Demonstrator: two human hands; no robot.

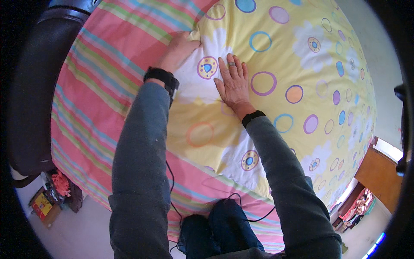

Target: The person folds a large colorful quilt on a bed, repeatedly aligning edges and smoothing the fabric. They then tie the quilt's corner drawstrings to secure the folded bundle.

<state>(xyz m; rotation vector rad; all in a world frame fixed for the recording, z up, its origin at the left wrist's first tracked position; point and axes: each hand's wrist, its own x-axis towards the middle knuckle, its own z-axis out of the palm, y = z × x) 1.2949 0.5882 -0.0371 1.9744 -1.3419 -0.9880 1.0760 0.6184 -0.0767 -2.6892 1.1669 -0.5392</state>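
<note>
A yellow quilt (278, 61) printed with circles and white flowers is spread over a bed with a pink striped sheet (97, 68). At the quilt's left edge, my left hand (179, 48) pinches the fabric between thumb and fingers. My right hand (235, 82) lies flat on the quilt beside a printed flower, palm down, with a ring on one finger. Black bands circle both wrists. The quilt's near edge runs diagonally across the sheet toward the lower right.
A dark padded headboard (29, 94) stands along the left. Boxes and a red cloth (60, 183) sit on the floor at lower left. A wooden cabinet (378, 174) is at right, near a pile of folded cloth (359, 205). A black cable (172, 181) hangs by my legs.
</note>
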